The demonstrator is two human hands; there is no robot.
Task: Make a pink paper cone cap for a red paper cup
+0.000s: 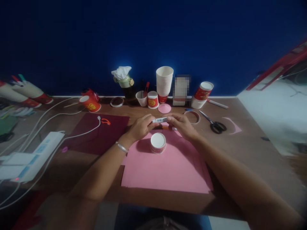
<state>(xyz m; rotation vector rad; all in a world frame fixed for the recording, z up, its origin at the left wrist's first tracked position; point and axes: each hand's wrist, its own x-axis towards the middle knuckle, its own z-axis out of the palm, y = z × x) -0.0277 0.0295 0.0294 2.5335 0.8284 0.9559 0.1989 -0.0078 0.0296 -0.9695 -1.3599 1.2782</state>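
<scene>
My left hand (141, 127) and my right hand (181, 124) meet above a pink paper sheet (168, 169), each pinching one end of a small white marker-like stick (160, 120). An upside-down paper cup (158, 142) stands on the pink sheet just below both hands. A thin pen (170, 128) lies under my right fingers. A silver bracelet (121, 147) circles my left wrist.
Along the blue wall stand a stack of white cups (164, 81), several red cups (153, 99), a tissue jar (124, 80) and a pink paper disc (164, 108). Scissors (214, 124) and a tape ring (192, 116) lie right. A dark red sheet (98, 132), cables and a power strip (28, 156) lie left.
</scene>
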